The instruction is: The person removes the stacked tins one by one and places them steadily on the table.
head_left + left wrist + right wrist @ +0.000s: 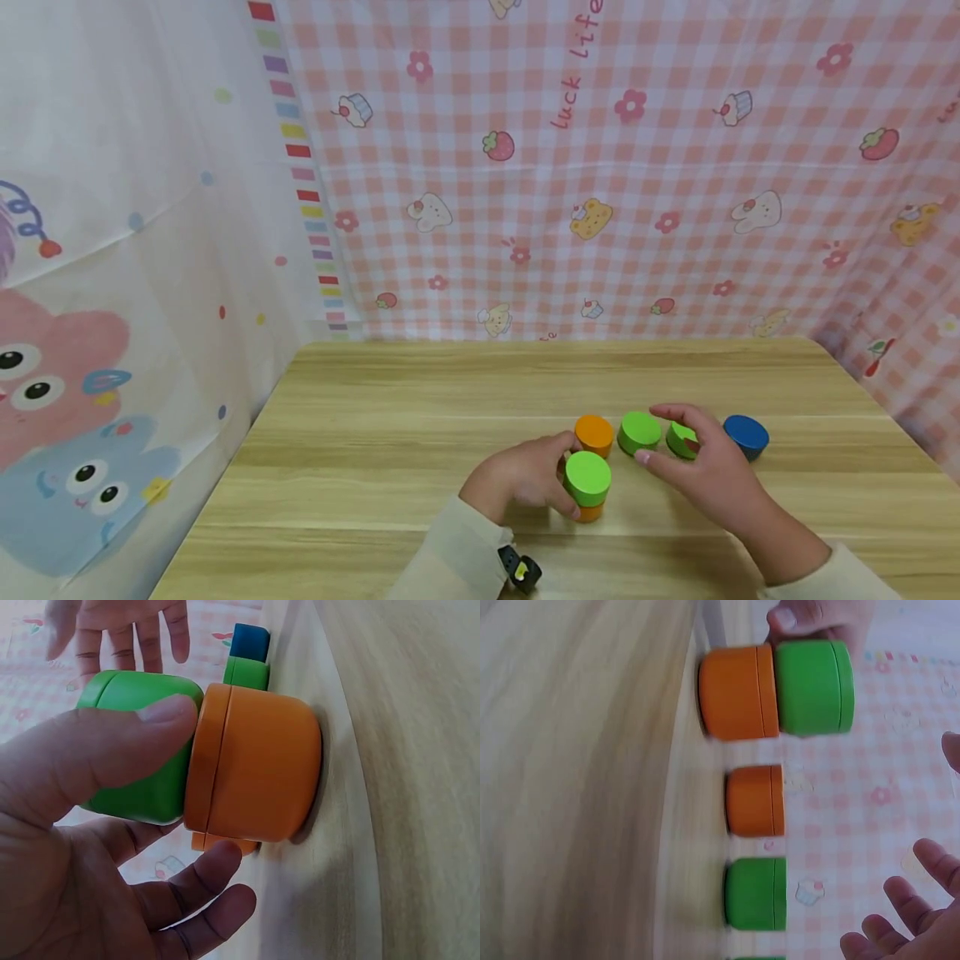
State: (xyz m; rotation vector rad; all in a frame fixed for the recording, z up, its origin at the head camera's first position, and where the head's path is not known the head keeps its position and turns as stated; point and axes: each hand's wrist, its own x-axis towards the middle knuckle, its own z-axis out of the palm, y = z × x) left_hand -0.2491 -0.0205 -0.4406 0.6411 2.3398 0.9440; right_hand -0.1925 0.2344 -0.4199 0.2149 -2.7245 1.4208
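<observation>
Gripping the green block (587,477) stacked on an orange block (590,512), the left hand (517,483) is pinching its smooth, rigid, seemingly light sides while the right hand (705,467) is hovering open.

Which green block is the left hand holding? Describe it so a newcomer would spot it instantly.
On the wooden table, look nearest the front edge, ahead of the row of round blocks. The green block sits stacked on an orange block, gripped by the left hand; the other greens rest directly on the table.

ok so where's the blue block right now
In the head view the blue block sits on the table at the far right end of the row, just right of the right hand and a green block.
</observation>
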